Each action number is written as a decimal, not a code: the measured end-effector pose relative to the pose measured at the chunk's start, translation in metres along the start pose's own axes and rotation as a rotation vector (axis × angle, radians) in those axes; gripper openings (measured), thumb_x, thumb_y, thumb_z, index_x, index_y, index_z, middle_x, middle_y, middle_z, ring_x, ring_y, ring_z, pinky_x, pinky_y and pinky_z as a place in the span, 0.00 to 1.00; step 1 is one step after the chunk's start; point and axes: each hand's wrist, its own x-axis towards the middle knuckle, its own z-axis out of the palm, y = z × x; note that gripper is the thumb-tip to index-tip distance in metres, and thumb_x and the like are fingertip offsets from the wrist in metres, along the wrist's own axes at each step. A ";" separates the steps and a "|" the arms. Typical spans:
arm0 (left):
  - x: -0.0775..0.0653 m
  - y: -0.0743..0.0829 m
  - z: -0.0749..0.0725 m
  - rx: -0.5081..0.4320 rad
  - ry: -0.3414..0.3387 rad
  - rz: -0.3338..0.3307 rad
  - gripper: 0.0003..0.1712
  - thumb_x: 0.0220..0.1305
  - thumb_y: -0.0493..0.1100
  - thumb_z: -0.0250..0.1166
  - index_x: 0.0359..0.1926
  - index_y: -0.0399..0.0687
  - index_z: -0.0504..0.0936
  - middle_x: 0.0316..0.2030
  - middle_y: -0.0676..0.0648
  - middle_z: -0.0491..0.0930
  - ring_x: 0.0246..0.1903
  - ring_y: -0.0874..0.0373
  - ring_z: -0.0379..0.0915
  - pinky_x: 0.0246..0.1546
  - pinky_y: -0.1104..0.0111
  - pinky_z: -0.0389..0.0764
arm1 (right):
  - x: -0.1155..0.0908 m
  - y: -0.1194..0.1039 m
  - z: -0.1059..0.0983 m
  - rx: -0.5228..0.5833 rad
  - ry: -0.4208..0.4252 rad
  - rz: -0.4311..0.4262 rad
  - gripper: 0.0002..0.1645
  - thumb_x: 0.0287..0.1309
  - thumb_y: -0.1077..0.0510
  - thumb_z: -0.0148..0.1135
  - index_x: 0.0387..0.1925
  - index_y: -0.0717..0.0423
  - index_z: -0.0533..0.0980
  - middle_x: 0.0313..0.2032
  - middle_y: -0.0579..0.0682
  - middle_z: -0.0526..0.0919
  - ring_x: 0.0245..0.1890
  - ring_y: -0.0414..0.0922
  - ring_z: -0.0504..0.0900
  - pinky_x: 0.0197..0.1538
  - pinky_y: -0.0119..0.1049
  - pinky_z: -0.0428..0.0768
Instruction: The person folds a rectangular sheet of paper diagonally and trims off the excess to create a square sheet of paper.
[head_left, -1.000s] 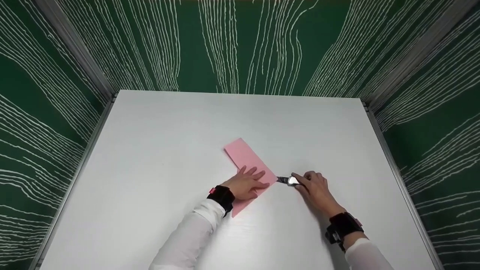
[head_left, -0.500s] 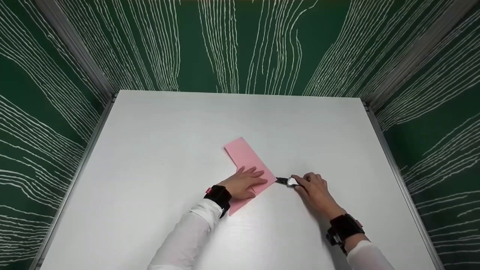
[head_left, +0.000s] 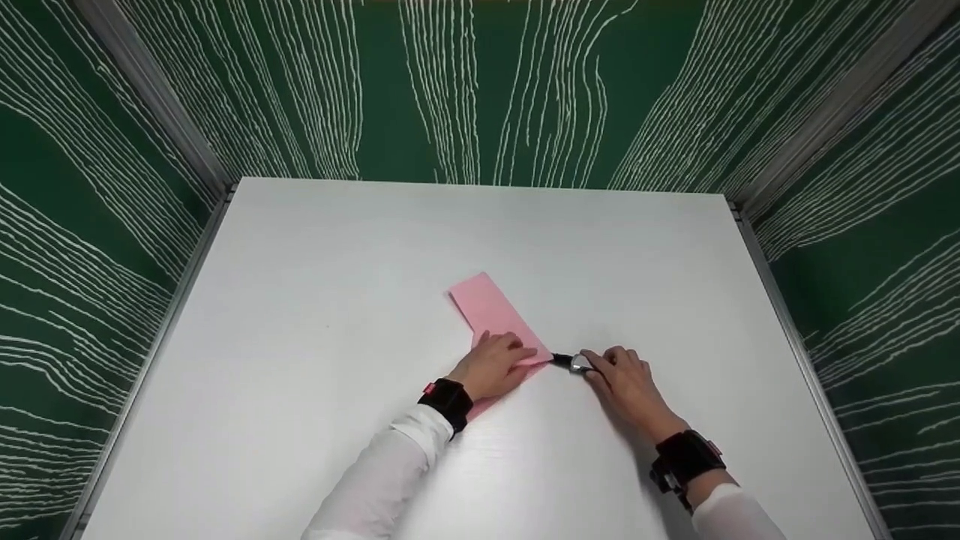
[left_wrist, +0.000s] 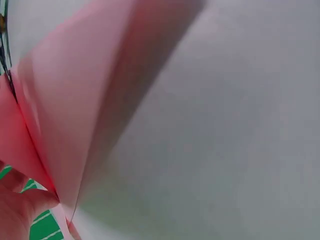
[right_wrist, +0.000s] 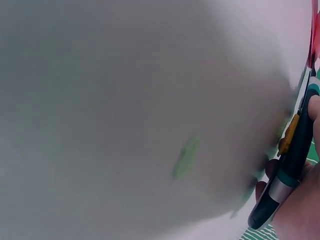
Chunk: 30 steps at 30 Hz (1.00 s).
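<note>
A folded sheet of pink paper [head_left: 480, 300] lies near the middle of the white table. My left hand [head_left: 491, 364] pinches its upper layer with bent fingers, and the layers stand apart at the front right edge. In the left wrist view a raised flap of the paper [left_wrist: 70, 95] fills the left side, with the thumb [left_wrist: 35, 200] against it. My right hand [head_left: 630, 382] grips a utility knife [right_wrist: 295, 145] with a dark handle, silver and teal bands and a yellow-orange part. Its narrow dark front end meets the paper's right corner, the tip hidden between the layers.
The white table [head_left: 337, 247] has metal rails [head_left: 795, 345] along its sides. Dark green walls [head_left: 667, 60] with pale wavy lines rise behind and beside it. Black wrist cameras [head_left: 448, 405] sit on both wrists.
My left hand's fingers, spread flat on the paper before, are now bent and lift its upper layer near the front edge. The knife stays at the right corner.
</note>
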 end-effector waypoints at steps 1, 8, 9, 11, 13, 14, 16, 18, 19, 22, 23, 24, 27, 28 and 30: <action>0.000 0.001 0.000 0.001 0.002 -0.008 0.19 0.67 0.50 0.56 0.57 0.58 0.78 0.47 0.52 0.78 0.49 0.59 0.73 0.56 0.53 0.69 | 0.000 0.000 -0.001 0.004 -0.001 -0.006 0.22 0.61 0.55 0.59 0.57 0.52 0.75 0.37 0.58 0.74 0.37 0.54 0.69 0.37 0.47 0.64; 0.003 0.005 -0.001 0.057 0.007 -0.031 0.16 0.70 0.48 0.52 0.53 0.59 0.80 0.46 0.55 0.80 0.51 0.61 0.73 0.56 0.50 0.72 | 0.000 0.005 -0.005 0.010 -0.002 -0.029 0.21 0.60 0.56 0.60 0.55 0.54 0.76 0.39 0.59 0.75 0.37 0.55 0.70 0.36 0.47 0.65; 0.002 0.005 -0.001 0.062 0.004 -0.027 0.16 0.70 0.47 0.52 0.53 0.58 0.80 0.47 0.55 0.80 0.52 0.62 0.72 0.57 0.50 0.72 | 0.000 0.005 -0.005 0.006 0.000 -0.031 0.21 0.60 0.56 0.60 0.55 0.53 0.76 0.39 0.59 0.75 0.37 0.55 0.70 0.36 0.47 0.65; 0.001 0.005 -0.003 0.097 -0.009 -0.011 0.17 0.70 0.46 0.51 0.55 0.58 0.79 0.49 0.56 0.80 0.53 0.62 0.71 0.57 0.50 0.73 | 0.000 0.005 -0.005 0.012 0.001 -0.034 0.21 0.60 0.56 0.60 0.56 0.54 0.76 0.39 0.60 0.75 0.37 0.55 0.70 0.36 0.48 0.66; 0.000 0.004 -0.003 0.104 -0.021 -0.005 0.18 0.70 0.46 0.50 0.57 0.59 0.77 0.52 0.56 0.79 0.55 0.62 0.70 0.57 0.50 0.73 | 0.001 0.005 -0.004 0.008 0.003 -0.038 0.21 0.60 0.56 0.60 0.56 0.53 0.76 0.39 0.60 0.76 0.37 0.56 0.71 0.37 0.50 0.66; -0.001 0.003 -0.003 0.103 -0.025 0.000 0.18 0.70 0.46 0.50 0.58 0.59 0.77 0.52 0.56 0.79 0.56 0.62 0.70 0.57 0.50 0.72 | 0.001 0.005 -0.004 0.011 0.005 -0.038 0.21 0.60 0.56 0.60 0.56 0.53 0.76 0.39 0.60 0.75 0.37 0.56 0.70 0.37 0.50 0.66; -0.002 0.002 -0.002 0.103 -0.033 0.007 0.19 0.70 0.46 0.49 0.59 0.61 0.76 0.55 0.54 0.78 0.59 0.59 0.69 0.58 0.49 0.72 | 0.001 0.004 -0.003 0.011 0.009 -0.037 0.22 0.59 0.56 0.61 0.55 0.53 0.76 0.38 0.60 0.75 0.37 0.56 0.70 0.37 0.51 0.66; -0.003 0.001 -0.001 0.095 -0.035 0.010 0.19 0.70 0.47 0.49 0.59 0.62 0.76 0.56 0.53 0.77 0.61 0.55 0.69 0.59 0.46 0.70 | 0.001 0.004 -0.002 0.001 0.017 -0.030 0.22 0.58 0.56 0.62 0.55 0.52 0.77 0.37 0.60 0.75 0.36 0.56 0.70 0.36 0.51 0.66; -0.003 0.000 0.000 0.112 -0.038 0.014 0.19 0.70 0.48 0.49 0.59 0.63 0.76 0.57 0.53 0.77 0.61 0.53 0.69 0.59 0.46 0.70 | 0.001 0.004 -0.001 -0.007 0.019 -0.024 0.22 0.58 0.56 0.62 0.55 0.52 0.76 0.37 0.59 0.75 0.36 0.55 0.69 0.37 0.50 0.65; -0.002 0.000 0.000 0.144 -0.057 0.014 0.19 0.70 0.51 0.50 0.59 0.64 0.76 0.59 0.52 0.75 0.63 0.50 0.68 0.59 0.45 0.70 | 0.001 0.003 0.002 -0.034 0.018 -0.005 0.23 0.59 0.54 0.61 0.57 0.50 0.75 0.37 0.59 0.74 0.36 0.55 0.69 0.37 0.50 0.65; -0.002 0.000 -0.001 0.176 -0.067 0.021 0.20 0.70 0.51 0.50 0.59 0.65 0.75 0.59 0.53 0.75 0.63 0.51 0.68 0.59 0.46 0.70 | 0.001 0.002 0.003 -0.044 0.018 -0.001 0.23 0.59 0.53 0.61 0.57 0.49 0.75 0.37 0.58 0.74 0.36 0.55 0.69 0.38 0.50 0.65; -0.002 0.000 -0.002 0.211 -0.078 0.030 0.20 0.70 0.52 0.50 0.60 0.65 0.74 0.60 0.53 0.74 0.63 0.51 0.68 0.58 0.47 0.71 | 0.002 0.001 0.003 -0.045 0.017 0.004 0.24 0.59 0.53 0.61 0.58 0.49 0.75 0.38 0.58 0.74 0.37 0.55 0.69 0.38 0.50 0.65; -0.003 -0.001 -0.004 0.336 -0.112 0.075 0.22 0.70 0.53 0.50 0.63 0.66 0.71 0.63 0.54 0.72 0.63 0.52 0.67 0.57 0.49 0.73 | 0.004 -0.002 0.004 -0.062 0.015 0.007 0.24 0.60 0.52 0.61 0.58 0.47 0.74 0.38 0.58 0.74 0.37 0.55 0.70 0.40 0.50 0.65; -0.004 -0.002 -0.004 0.358 -0.113 0.089 0.22 0.70 0.52 0.50 0.64 0.66 0.70 0.63 0.53 0.71 0.63 0.52 0.67 0.57 0.49 0.73 | 0.004 -0.003 0.003 -0.063 0.015 0.006 0.24 0.59 0.52 0.61 0.58 0.47 0.74 0.38 0.57 0.74 0.38 0.55 0.70 0.41 0.51 0.65; -0.005 -0.004 -0.005 0.357 -0.128 0.095 0.22 0.70 0.52 0.50 0.64 0.66 0.69 0.64 0.53 0.69 0.64 0.52 0.66 0.58 0.49 0.72 | 0.006 -0.004 0.003 -0.069 0.017 -0.002 0.25 0.59 0.52 0.61 0.59 0.48 0.74 0.38 0.58 0.74 0.38 0.55 0.71 0.42 0.52 0.65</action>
